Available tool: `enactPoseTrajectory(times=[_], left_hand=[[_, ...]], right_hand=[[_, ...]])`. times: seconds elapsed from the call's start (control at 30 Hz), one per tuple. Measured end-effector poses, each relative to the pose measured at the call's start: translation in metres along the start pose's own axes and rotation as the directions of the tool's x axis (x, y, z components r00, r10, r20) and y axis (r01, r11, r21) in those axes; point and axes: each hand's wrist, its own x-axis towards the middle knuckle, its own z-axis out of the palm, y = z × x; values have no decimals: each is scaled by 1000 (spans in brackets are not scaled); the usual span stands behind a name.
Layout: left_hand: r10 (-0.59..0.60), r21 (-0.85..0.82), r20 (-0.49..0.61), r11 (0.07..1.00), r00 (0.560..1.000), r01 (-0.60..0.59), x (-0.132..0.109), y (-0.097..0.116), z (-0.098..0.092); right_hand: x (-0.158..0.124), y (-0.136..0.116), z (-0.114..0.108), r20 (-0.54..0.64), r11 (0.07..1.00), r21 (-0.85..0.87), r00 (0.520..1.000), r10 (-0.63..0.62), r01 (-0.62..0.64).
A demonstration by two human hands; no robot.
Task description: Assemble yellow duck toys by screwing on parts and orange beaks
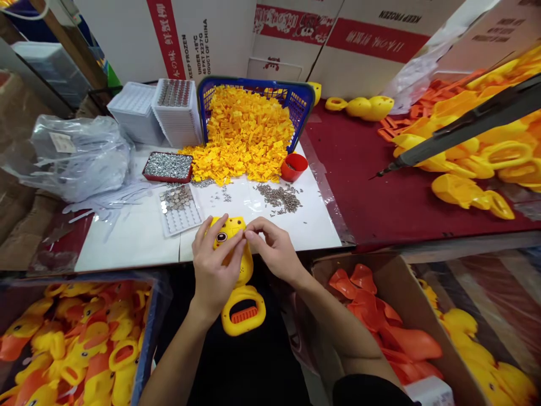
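Observation:
A yellow plastic duck toy (244, 273) with a printed eye and a loop handle rests at the table's front edge, its handle toward me. My left hand (217, 259) is wrapped over the duck's head and body. My right hand (273, 245) is beside it, thumb and forefinger pinched at the duck's upper right side, close to my left fingertips. Whatever sits in that pinch is too small to make out. An orange ribbed piece (244, 314) shows inside the handle.
A blue basket (302, 107) spills small yellow parts (249, 135). Loose screws (281, 197), a red cup (294, 167), a tray of button cells (180, 208) and a red tray of metal parts (168, 166) lie around. A dark screwdriver (460, 127) hangs at right. Boxes of duck parts flank me.

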Motion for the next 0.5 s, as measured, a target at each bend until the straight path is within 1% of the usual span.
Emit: enactPoseTrajectory(times=[0.13, 0.2, 0.27, 0.33, 0.4, 0.43, 0.47, 0.5], left_hand=[[-53, -40, -12, 998, 999, 53, 1, 3, -1], [-52, -16, 3, 999, 999, 52, 0, 6, -1], [-12, 53, 20, 999, 1000, 11, -1, 9, -1], [51, 121, 46, 991, 998, -56, -3, 12, 0], [104, 149, 64, 982, 992, -113, -5, 13, 1], [122, 153, 67, 979, 990, -131, -6, 13, 2], [134, 156, 66, 977, 989, -143, -6, 13, 2], [145, 159, 60, 975, 988, -153, -6, 12, 2]], right_hand=[[-8, -4, 7, -56, 995, 80, 996, 70, -66], [-11, -2, 8, -67, 987, 128, 992, 108, -99], [-15, 1, 10, -109, 983, 155, 988, 112, -94], [-20, 3, 14, -159, 984, 158, 982, 103, -77], [-25, 3, 18, -181, 993, 107, 981, 67, -48], [-27, 1, 17, -166, 999, 44, 986, 21, -14], [-29, 0, 12, -142, 998, -50, 988, -52, 46], [-30, -2, 4, -122, 978, -169, 982, -146, 124]])
